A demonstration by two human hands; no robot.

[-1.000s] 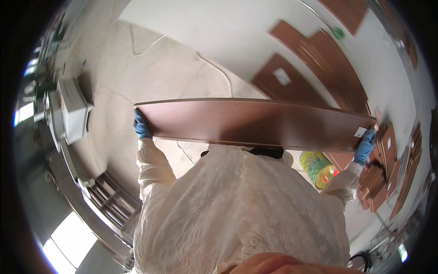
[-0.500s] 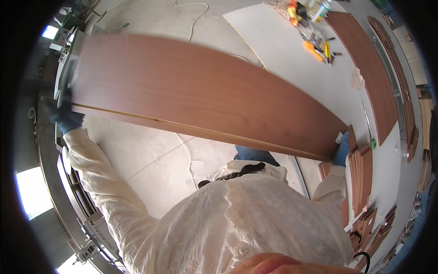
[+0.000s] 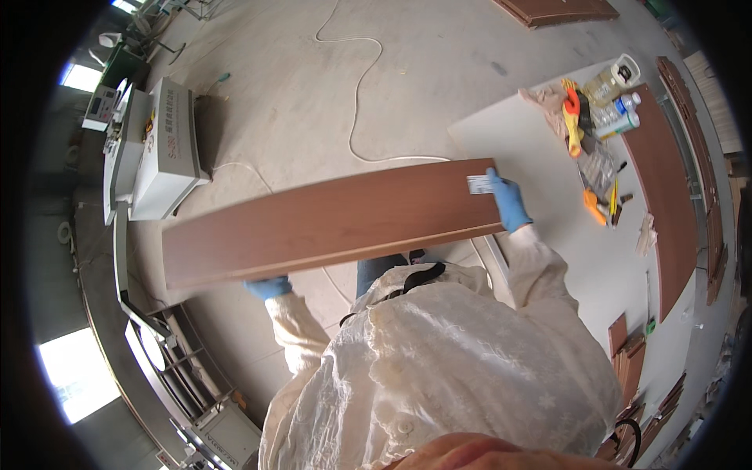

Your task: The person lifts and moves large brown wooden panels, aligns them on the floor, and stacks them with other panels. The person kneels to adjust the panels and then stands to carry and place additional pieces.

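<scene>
I carry a long reddish-brown wooden board (image 3: 329,219) crosswise in front of my body, above the floor. My right hand (image 3: 509,204), in a blue glove, grips its right end, thumb on top beside a white label (image 3: 479,185). My left hand (image 3: 268,287), gloved the same, supports the near long edge toward the left end; the board hides most of its fingers. A thinner, lighter edge runs along the board's near side.
On my right stands a white worktable (image 3: 540,149) with orange-handled tools (image 3: 594,207), bottles (image 3: 615,86) and brown boards (image 3: 666,196). A grey-white machine (image 3: 166,149) stands at the left. A white hose (image 3: 376,70) winds across the floor (image 3: 266,86). More boards (image 3: 556,9) lie at the far right.
The board has swung away from the machine side and lowered, lying more level before me. My left hand has moved inward along its near edge. My right hand has moved forward and left.
</scene>
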